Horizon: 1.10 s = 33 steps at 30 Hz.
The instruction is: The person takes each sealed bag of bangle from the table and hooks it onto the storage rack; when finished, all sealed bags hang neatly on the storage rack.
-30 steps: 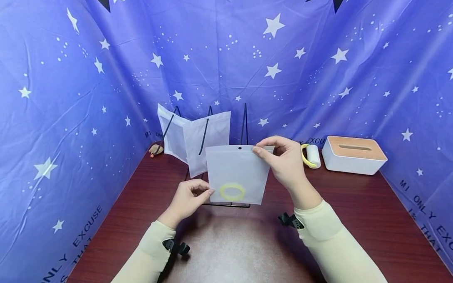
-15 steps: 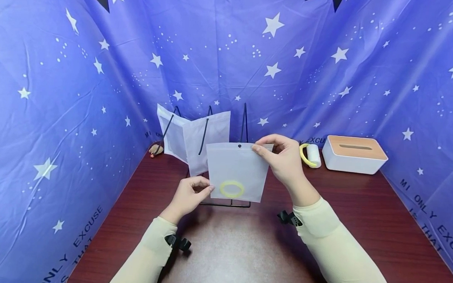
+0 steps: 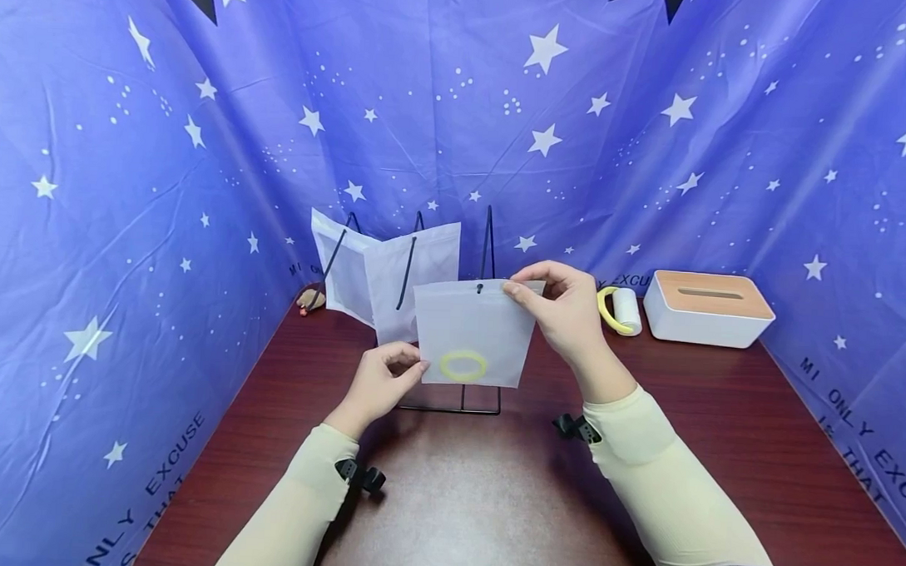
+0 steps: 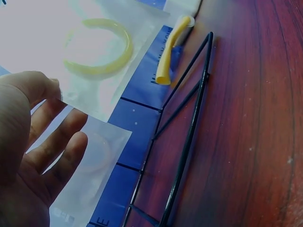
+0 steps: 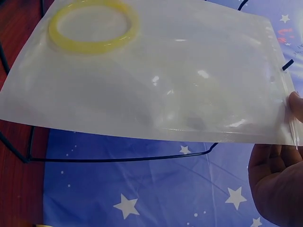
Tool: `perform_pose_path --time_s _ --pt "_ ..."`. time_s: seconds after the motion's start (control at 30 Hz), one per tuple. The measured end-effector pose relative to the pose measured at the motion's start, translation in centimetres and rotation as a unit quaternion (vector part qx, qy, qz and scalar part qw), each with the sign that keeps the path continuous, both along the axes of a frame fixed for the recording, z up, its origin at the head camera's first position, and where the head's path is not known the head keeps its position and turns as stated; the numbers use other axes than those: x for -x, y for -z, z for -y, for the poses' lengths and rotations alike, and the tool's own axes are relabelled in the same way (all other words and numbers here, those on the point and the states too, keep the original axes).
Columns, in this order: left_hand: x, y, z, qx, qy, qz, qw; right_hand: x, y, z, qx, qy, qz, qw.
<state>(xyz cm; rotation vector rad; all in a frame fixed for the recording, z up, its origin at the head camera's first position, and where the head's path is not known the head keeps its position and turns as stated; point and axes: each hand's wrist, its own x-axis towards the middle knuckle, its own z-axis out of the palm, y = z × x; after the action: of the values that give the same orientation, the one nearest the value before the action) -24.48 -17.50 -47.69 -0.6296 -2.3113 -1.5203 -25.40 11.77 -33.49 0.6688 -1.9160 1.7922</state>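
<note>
A translucent white zip bag hangs between my hands in the head view, with a yellow ring showing through near its bottom. My right hand pinches the bag's top right corner between thumb and fingers. At the lower left edge, my left hand pinches it too, its other fingers spread loosely in the left wrist view. The dark tip of a rack hook pokes out at the bag's top hole. Behind, the black wire rack stands on the table, partly hidden by the bag.
Two similar white bags, the nearer bag among them, hang on the rack's left hooks. A white roll with a yellow ring beside it and a wood-topped tissue box stand back right. A small brownish object lies back left.
Both hands have raised the bag slightly and moved it away toward the rack. The hook's tip now shows at its hole, and more of the rack's base is visible beneath.
</note>
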Motion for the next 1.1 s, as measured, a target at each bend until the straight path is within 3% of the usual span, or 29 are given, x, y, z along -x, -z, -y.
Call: perform_pose_path --time_s 0.1,0.4,0.83,1.1 --pt "0.6 0.8 0.2 0.0 0.005 0.002 1.0 0.9 0.8 -0.2 0.001 0.002 0.002 1.0" --pt "1.2 1.0 0.3 -0.011 0.01 0.001 0.9999 2.0 1.3 -0.4 -0.007 0.013 -0.001 0.9999" --pt "3.1 0.2 -0.8 -0.007 -0.074 -0.009 0.9972 3.9 0.5 0.1 -0.02 0.041 0.002 0.9989" --pt "4.3 -0.1 -1.4 0.011 -0.127 -0.002 0.9918 2.9 -1.8 0.7 -0.027 0.051 0.002 0.9983"
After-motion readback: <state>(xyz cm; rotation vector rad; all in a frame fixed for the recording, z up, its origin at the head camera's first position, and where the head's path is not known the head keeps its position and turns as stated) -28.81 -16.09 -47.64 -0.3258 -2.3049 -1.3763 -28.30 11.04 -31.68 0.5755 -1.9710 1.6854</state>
